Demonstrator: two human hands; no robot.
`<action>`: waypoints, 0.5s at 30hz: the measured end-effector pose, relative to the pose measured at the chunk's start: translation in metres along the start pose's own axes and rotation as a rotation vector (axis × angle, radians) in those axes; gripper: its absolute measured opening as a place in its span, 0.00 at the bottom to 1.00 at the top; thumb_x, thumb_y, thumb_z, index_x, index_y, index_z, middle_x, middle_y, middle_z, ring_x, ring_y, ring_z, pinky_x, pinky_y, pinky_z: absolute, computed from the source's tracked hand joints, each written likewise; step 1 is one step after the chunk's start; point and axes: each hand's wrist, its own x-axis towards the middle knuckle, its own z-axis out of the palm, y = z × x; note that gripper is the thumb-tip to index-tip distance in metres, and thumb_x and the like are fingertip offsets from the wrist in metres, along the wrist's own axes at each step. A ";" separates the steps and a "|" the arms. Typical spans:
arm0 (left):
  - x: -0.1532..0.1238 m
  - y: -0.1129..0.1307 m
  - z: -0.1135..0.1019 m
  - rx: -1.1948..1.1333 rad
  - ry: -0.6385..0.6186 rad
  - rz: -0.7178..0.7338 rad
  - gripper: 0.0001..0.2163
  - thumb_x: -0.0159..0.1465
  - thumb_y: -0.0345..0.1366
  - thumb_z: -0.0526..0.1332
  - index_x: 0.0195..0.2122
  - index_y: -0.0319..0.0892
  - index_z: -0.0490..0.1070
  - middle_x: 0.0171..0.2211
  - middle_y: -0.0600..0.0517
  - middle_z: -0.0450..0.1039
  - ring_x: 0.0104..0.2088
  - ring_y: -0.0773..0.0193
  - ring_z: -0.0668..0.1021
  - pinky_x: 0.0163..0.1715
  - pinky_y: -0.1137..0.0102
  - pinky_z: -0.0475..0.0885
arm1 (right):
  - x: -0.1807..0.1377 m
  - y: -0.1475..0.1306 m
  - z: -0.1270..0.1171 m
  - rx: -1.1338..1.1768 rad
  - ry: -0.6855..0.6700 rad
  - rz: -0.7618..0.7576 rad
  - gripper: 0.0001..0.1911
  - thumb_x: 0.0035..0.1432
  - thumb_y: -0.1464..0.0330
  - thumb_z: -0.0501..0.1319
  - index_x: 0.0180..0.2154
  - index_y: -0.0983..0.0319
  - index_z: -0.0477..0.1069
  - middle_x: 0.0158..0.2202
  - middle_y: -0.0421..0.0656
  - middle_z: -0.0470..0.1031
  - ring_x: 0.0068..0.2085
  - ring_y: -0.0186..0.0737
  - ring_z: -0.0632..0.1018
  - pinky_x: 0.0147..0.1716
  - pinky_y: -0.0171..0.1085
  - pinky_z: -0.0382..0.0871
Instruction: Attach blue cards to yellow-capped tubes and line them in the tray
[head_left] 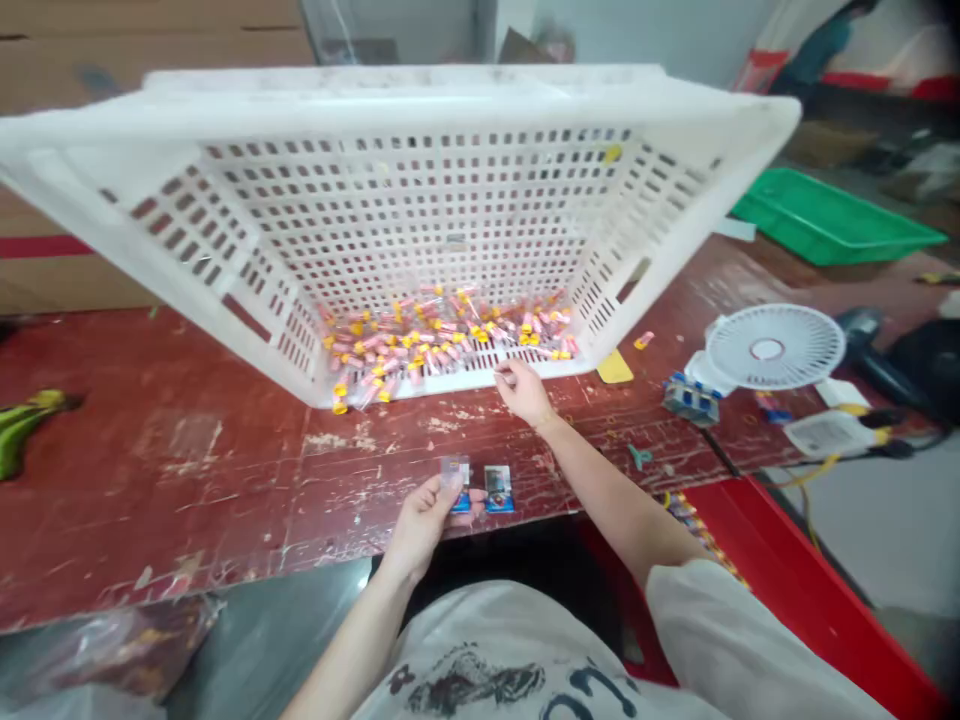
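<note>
My left hand [421,522] is closed on a small clear packet [456,478] with a blue lower end, above the table's front edge. Close beside it, at its fingertips, is a small blue-and-grey printed packet [499,488]; whether those fingers touch it I cannot tell. At the lower rim of a tilted white plastic basket [450,105], my right hand [523,392] has its fingers pinched together. What they hold, if anything, is too small to make out. Many small pink pieces with yellow ends [442,340], some in clear wrap, lie heaped along the basket's low side.
On the worn red table [247,470] stand a white fan [776,345] and a bundle of blue-and-grey packets [690,400] to the right. A green tray [832,215] lies behind them. Bananas [30,425] lie at far left, a red bin [817,590] at lower right.
</note>
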 end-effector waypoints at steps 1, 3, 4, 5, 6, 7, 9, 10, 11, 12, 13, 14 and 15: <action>-0.002 0.000 -0.004 -0.028 0.011 0.008 0.16 0.55 0.47 0.66 0.37 0.39 0.73 0.35 0.46 0.81 0.31 0.63 0.81 0.30 0.72 0.75 | 0.021 -0.009 0.014 -0.016 -0.012 0.005 0.11 0.63 0.65 0.56 0.43 0.64 0.69 0.44 0.45 0.72 0.45 0.39 0.74 0.46 0.43 0.70; -0.004 0.001 -0.008 -0.039 0.012 0.019 0.16 0.56 0.47 0.66 0.36 0.38 0.74 0.36 0.44 0.80 0.33 0.62 0.81 0.31 0.72 0.75 | 0.054 -0.024 0.037 -0.044 -0.030 0.046 0.14 0.62 0.64 0.57 0.47 0.64 0.68 0.49 0.46 0.70 0.48 0.42 0.73 0.47 0.47 0.69; -0.004 0.001 -0.009 -0.030 0.012 0.024 0.16 0.55 0.47 0.66 0.35 0.37 0.75 0.37 0.44 0.80 0.33 0.61 0.81 0.30 0.72 0.75 | 0.066 -0.030 0.045 -0.055 -0.038 0.080 0.15 0.62 0.64 0.58 0.48 0.64 0.67 0.50 0.46 0.69 0.48 0.43 0.73 0.47 0.48 0.69; -0.004 0.002 -0.010 -0.018 0.011 0.028 0.16 0.54 0.47 0.67 0.34 0.36 0.76 0.37 0.43 0.80 0.33 0.61 0.81 0.30 0.73 0.75 | 0.074 -0.033 0.049 -0.061 -0.047 0.119 0.15 0.61 0.65 0.58 0.48 0.64 0.67 0.50 0.46 0.69 0.49 0.44 0.72 0.48 0.49 0.68; -0.003 0.003 -0.011 -0.012 0.010 0.033 0.16 0.53 0.46 0.68 0.33 0.36 0.76 0.36 0.43 0.80 0.33 0.61 0.81 0.30 0.73 0.75 | 0.080 -0.035 0.051 -0.062 -0.058 0.160 0.14 0.60 0.67 0.59 0.48 0.65 0.67 0.49 0.48 0.70 0.50 0.45 0.72 0.50 0.51 0.66; -0.003 0.004 -0.012 -0.014 0.012 0.038 0.16 0.52 0.46 0.69 0.32 0.36 0.77 0.35 0.43 0.81 0.33 0.61 0.81 0.30 0.73 0.75 | 0.081 -0.035 0.049 -0.059 -0.070 0.202 0.15 0.58 0.70 0.61 0.47 0.67 0.67 0.48 0.50 0.70 0.50 0.47 0.72 0.51 0.52 0.64; 0.000 0.006 -0.013 -0.038 0.016 0.046 0.16 0.49 0.45 0.71 0.30 0.36 0.76 0.32 0.43 0.81 0.31 0.61 0.81 0.29 0.72 0.75 | 0.074 -0.032 0.037 -0.036 -0.101 0.275 0.19 0.53 0.77 0.62 0.48 0.70 0.65 0.44 0.54 0.72 0.50 0.51 0.72 0.53 0.55 0.61; 0.001 0.007 -0.013 -0.052 0.018 0.046 0.16 0.47 0.44 0.72 0.29 0.36 0.76 0.31 0.43 0.81 0.30 0.61 0.81 0.29 0.72 0.75 | 0.065 -0.030 0.028 -0.017 -0.120 0.304 0.22 0.51 0.78 0.63 0.49 0.70 0.63 0.41 0.54 0.73 0.48 0.52 0.73 0.52 0.55 0.62; 0.003 0.008 -0.013 -0.066 0.022 0.043 0.16 0.46 0.43 0.73 0.28 0.35 0.76 0.30 0.44 0.81 0.29 0.62 0.81 0.28 0.72 0.76 | 0.053 -0.029 0.017 0.000 -0.142 0.326 0.25 0.51 0.78 0.62 0.51 0.69 0.61 0.38 0.52 0.74 0.46 0.50 0.75 0.50 0.54 0.64; 0.005 0.009 -0.012 -0.078 0.025 0.037 0.16 0.44 0.43 0.74 0.27 0.35 0.76 0.29 0.44 0.81 0.27 0.62 0.81 0.28 0.72 0.76 | 0.037 -0.030 0.005 0.045 -0.176 0.335 0.26 0.52 0.77 0.62 0.53 0.66 0.59 0.37 0.49 0.74 0.43 0.47 0.76 0.48 0.51 0.67; 0.006 0.009 -0.011 -0.089 0.023 0.031 0.16 0.43 0.42 0.74 0.28 0.35 0.76 0.28 0.45 0.80 0.26 0.63 0.80 0.27 0.72 0.76 | 0.019 -0.032 -0.006 0.137 -0.222 0.328 0.27 0.53 0.74 0.61 0.54 0.63 0.56 0.36 0.45 0.74 0.40 0.44 0.77 0.46 0.49 0.70; 0.008 0.010 -0.009 -0.100 0.013 0.026 0.17 0.43 0.41 0.74 0.29 0.35 0.77 0.28 0.45 0.80 0.25 0.64 0.80 0.27 0.72 0.76 | 0.000 -0.037 -0.017 0.273 -0.269 0.306 0.27 0.55 0.72 0.61 0.55 0.59 0.54 0.36 0.42 0.74 0.38 0.41 0.78 0.44 0.47 0.72; 0.010 0.011 -0.007 -0.113 0.000 0.022 0.17 0.43 0.41 0.75 0.30 0.35 0.77 0.27 0.47 0.80 0.24 0.65 0.80 0.28 0.72 0.76 | -0.019 -0.043 -0.026 0.436 -0.307 0.275 0.26 0.56 0.69 0.60 0.54 0.56 0.53 0.37 0.40 0.74 0.37 0.39 0.78 0.43 0.45 0.73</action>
